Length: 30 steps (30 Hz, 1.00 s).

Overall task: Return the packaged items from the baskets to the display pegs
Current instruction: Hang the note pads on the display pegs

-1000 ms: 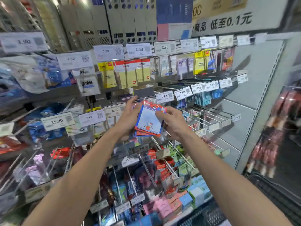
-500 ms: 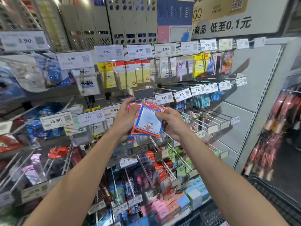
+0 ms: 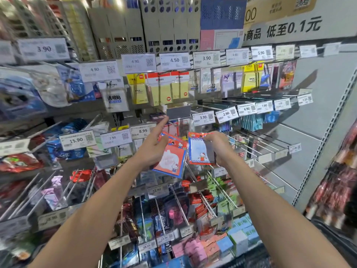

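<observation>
- The right hand [image 3: 218,147] pinches the blue packet [image 3: 201,149] by its top edge, in front of the middle of the rack [image 3: 309,132]. A loose pinch could drop it among the pegs [image 3: 257,140].
- The left hand [image 3: 152,151] holds the red packet [image 3: 170,161] with its forefinger out; that one might slip while attention is on the other.

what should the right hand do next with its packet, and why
Probably raise the single packet pinched in the right hand toward the peg behind the blank grey tag just above, and hang it there. It is apart from the other packets that the left hand holds, so it looks ready to hang.
</observation>
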Available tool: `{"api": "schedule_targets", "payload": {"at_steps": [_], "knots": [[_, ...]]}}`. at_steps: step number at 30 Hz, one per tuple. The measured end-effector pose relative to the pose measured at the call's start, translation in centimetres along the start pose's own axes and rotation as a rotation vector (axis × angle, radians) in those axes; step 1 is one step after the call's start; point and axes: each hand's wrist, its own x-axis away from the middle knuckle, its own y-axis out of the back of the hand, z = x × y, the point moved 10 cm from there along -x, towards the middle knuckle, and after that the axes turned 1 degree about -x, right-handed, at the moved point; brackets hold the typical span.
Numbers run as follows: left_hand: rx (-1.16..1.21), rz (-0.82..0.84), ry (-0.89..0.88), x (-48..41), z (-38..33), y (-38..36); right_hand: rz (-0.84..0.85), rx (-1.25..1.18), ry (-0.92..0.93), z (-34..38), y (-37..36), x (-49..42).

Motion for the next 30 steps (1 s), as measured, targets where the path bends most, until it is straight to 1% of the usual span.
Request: {"api": "schedule_targets", "payload": {"at_steps": [3,5,7,8,10,13,18,21,26,28,30], "knots": [[-0.11,0.028,-0.024,0.6,-0.3,0.2,0.015,0.085,0.065,0.7,-0.5,-0.6],[-0.141,0.042,-0.013,0.8,-0.1,0.0,0.099,0.069,0.106,0.7,-1.7,-0.9],[-0.136,0.048,0.02,0.6,0.5,-0.1,0.219,0.057,0.179,1.5,-3.6,-0.9],[-0.127,0.046,0.035,0.5,0.9,0.0,0.252,0.072,0.21,1.9,-4.5,-1.0],[-0.115,0.043,0.056,0.3,1.1,0.1,0.279,0.103,0.238,2.3,-5.7,-1.1],[-0.12,0.045,0.07,0.6,0.9,0.0,0.319,0.045,0.238,1.9,-7.2,-1.4],[-0.141,0.06,0.06,0.2,0.5,0.0,0.304,-0.035,0.238,1.8,-8.1,-2.5],[-0.154,0.076,0.082,0.0,0.8,0.0,0.287,-0.113,0.215,1.3,-8.4,-3.3],[-0.198,0.054,0.051,-0.4,1.0,0.2,0.272,-0.264,0.184,0.9,-8.7,-4.2],[-0.199,0.036,0.046,-0.5,1.2,0.2,0.253,-0.269,0.171,0.6,-8.8,-4.5],[-0.197,0.015,0.039,-0.6,1.4,0.3,0.232,-0.216,0.16,0.4,-8.9,-4.7]]}}
